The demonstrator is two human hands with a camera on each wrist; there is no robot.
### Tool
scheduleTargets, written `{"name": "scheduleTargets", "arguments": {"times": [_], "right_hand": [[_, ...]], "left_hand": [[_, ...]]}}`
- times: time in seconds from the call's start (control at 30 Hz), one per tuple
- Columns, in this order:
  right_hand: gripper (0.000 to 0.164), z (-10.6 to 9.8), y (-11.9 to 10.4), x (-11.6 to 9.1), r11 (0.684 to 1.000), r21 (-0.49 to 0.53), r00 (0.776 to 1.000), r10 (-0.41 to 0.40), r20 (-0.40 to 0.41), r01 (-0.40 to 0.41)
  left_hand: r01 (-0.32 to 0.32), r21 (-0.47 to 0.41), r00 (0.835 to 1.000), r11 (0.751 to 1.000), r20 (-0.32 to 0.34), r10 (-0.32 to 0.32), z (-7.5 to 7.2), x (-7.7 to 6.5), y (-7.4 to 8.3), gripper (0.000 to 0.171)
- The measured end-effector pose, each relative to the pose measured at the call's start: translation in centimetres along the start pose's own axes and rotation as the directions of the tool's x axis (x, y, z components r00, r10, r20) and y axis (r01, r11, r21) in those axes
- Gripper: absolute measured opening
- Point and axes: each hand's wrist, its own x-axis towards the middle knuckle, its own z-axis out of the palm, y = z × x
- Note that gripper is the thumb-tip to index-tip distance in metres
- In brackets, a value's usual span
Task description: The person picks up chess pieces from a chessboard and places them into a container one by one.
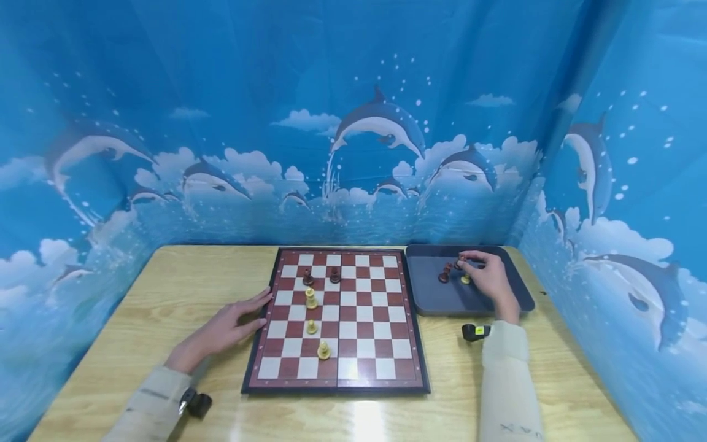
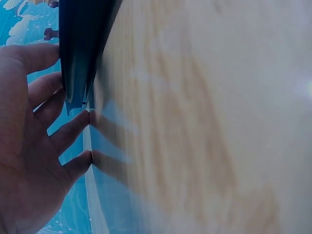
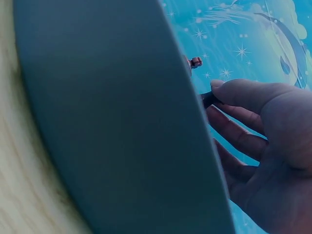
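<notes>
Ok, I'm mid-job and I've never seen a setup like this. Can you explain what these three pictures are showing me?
There is no machine here: a person works with two bare hands. The wide picture comes from a camera on the head; the other two come from small cameras on the wrists, so the scene looks tipped.

On the table lie a chessboard and, to its right, a grey tray. Two dark pieces and three pale pieces stand on the board's left half.

The left hand rests its fingertips at the board's left edge. The right hand pinches a dark piece at the tray; I can't tell whether it is lifted. Another dark piece and a pale piece are in the tray.
</notes>
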Motion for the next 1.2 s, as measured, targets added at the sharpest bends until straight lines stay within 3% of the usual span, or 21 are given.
{"name": "scheduleTargets", "arguments": {"times": [0.7,1.0,1.2], "right_hand": [[0.034,-0.3,0.1,0.1,0.999,-0.031,1.000,0.010,0.027,-0.009],[0.037,-1.5,-2.0,-0.5,1.000,-0.024,1.000,0.011,0.021,-0.010],[0.039,-1.6,-3.7,-0.8,0.998,-0.030,0.998,-0.058,0.021,0.059]], "left_hand": [[0.020,0.001,1.000,1.000,0.007,-0.020,0.1,0.1,0.0,0.061],[0.011,0.007,1.000,1.000,0.010,-0.011,0.2,0.1,0.0,0.061],[0.010,-0.002,1.000,1.000,0.008,-0.010,0.1,0.2,-0.1,0.061]]}}
